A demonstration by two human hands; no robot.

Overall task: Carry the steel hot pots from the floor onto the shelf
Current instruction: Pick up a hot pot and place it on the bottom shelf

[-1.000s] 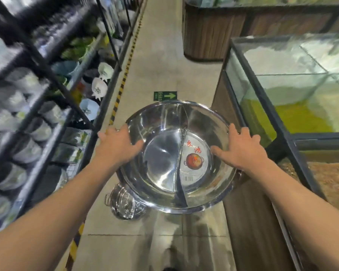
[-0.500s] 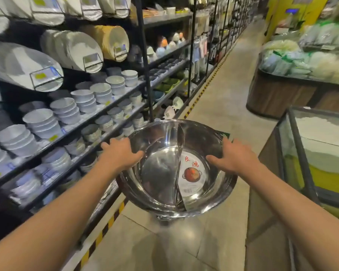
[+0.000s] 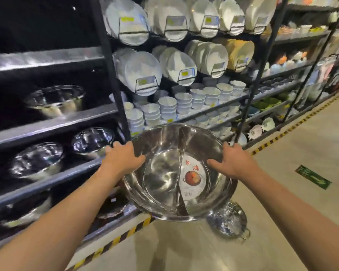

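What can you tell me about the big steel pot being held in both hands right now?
The steel pot is a wide, round, shiny bowl-shaped hot pot, split into two halves by a curved divider down the middle. A round paper label with red characters and a picture of a red pot lies in its right half. It is empty, held in the air in front of the shelf, tilted toward the person. The left hand and the right hand grip opposite sides of its rim.

one head-worn camera looks forward and down, close over both hands, facing the shelf (image 3: 53, 122) leftward.
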